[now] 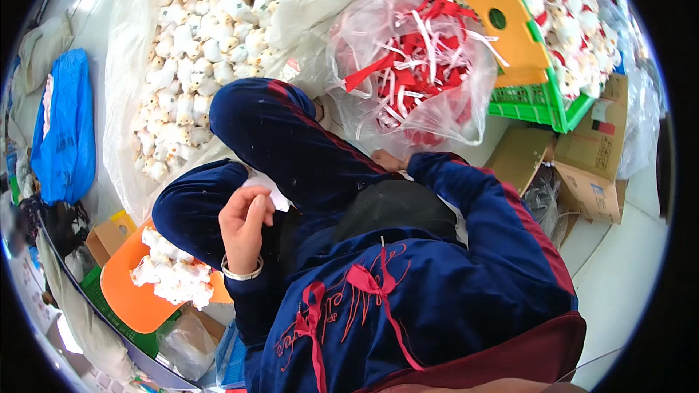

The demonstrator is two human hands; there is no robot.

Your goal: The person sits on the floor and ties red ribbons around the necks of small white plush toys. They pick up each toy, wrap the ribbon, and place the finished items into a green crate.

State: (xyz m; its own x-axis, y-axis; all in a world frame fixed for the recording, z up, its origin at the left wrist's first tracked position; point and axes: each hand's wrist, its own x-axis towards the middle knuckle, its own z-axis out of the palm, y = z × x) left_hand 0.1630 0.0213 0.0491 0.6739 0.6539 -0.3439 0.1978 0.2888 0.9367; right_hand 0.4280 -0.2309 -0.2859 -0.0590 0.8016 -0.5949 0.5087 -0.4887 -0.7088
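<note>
My left hand (pixel 245 224), a pale bangle at its wrist, is raised over my left thigh with the fingers curled in and the thumb against them. Whatever it may hold is hidden. Beside it, several small white plush toys (pixel 171 268) are heaped on an orange stool seat (pixel 131 295). My right hand (pixel 389 161) rests by my right knee, fingers curled; its contents, if any, are too small to make out. Just beyond it stands a clear plastic bag (pixel 466 113) full of red ribbon pieces with white strips (pixel 415 65).
A large translucent sack (pixel 124 102) of white plush toys (pixel 196 51) lies open ahead. At far right, a green crate (pixel 528 104) with a yellow panel (pixel 502 22) holds toys with red ribbons (pixel 571 22). A cardboard box (pixel 590 167) stands below it; a blue bag (pixel 65 131) lies far left.
</note>
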